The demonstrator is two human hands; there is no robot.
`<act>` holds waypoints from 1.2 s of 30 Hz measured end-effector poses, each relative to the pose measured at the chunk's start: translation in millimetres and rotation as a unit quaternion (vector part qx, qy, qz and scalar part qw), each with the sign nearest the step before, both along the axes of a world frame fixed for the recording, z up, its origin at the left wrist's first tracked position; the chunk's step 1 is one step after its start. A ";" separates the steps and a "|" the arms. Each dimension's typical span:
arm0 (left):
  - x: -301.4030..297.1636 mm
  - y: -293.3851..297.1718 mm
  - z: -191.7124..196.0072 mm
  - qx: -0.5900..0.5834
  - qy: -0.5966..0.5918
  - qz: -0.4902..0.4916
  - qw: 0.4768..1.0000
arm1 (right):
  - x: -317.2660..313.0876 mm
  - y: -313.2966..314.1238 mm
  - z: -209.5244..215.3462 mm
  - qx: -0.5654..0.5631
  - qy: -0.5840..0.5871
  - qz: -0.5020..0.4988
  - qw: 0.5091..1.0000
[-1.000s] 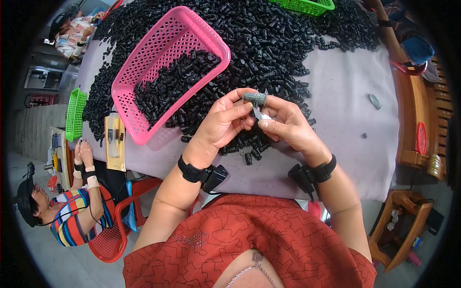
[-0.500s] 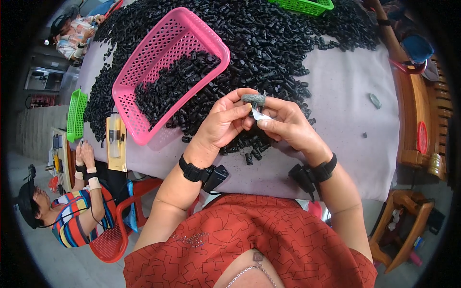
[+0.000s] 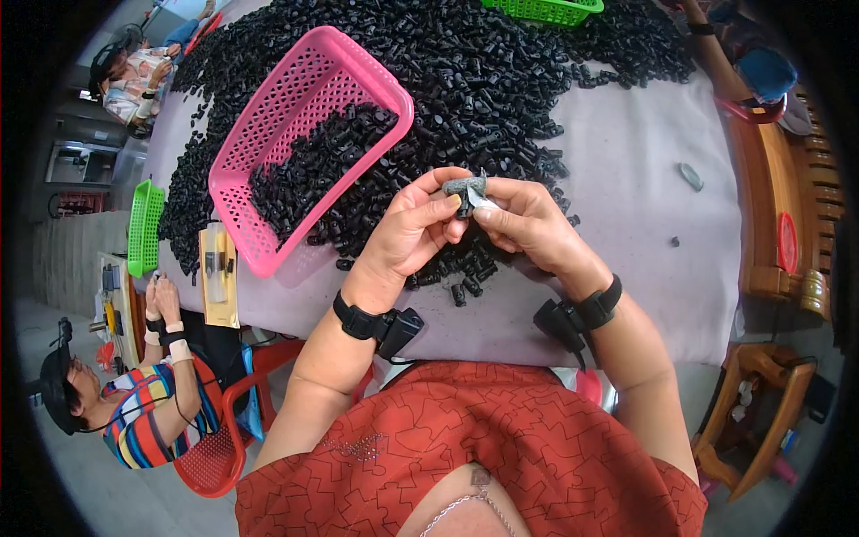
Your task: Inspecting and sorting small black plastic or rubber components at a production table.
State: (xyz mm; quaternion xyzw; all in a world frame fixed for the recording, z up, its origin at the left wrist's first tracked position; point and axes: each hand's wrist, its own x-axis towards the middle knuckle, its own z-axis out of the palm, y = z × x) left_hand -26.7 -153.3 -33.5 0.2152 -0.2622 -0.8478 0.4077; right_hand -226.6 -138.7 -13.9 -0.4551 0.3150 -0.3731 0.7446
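One small black part (image 3: 463, 211) was pinched in the fingertips of the left hand (image 3: 403, 228), just under a grey textured sleeve (image 3: 463, 187). The right hand (image 3: 541, 228) gripped a pale, blade-like piece (image 3: 480, 200) close beside it; contact could not be determined. Left of the grip stood a pink perforated basket (image 3: 374, 79), partly filled. Beyond the grip lay a heap of loose black components (image 3: 483, 98).

One head-worn fisheye looks down — fairly near — at both hands (image 3: 539, 225).
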 end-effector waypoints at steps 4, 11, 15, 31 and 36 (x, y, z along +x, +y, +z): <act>0.6 0.1 1.9 0.010 -0.012 0.013 1.000 | 0.4 2.8 4.8 0.010 -0.058 0.035 0.998; 0.0 -0.4 1.1 0.010 -0.023 0.017 1.000 | 0.1 3.5 3.9 -0.001 -0.042 0.049 0.998; 0.2 -1.6 1.7 0.009 -0.027 0.021 0.999 | 1.5 3.6 7.5 -0.007 -0.039 0.040 0.998; -0.2 1.3 1.3 -0.017 0.001 -0.020 1.000 | 1.2 -0.1 1.3 0.018 -0.012 0.004 1.000; -4.3 8.4 22.0 -0.059 -0.072 0.035 0.995 | 0.9 -1.0 -4.4 0.049 -0.078 -0.033 0.995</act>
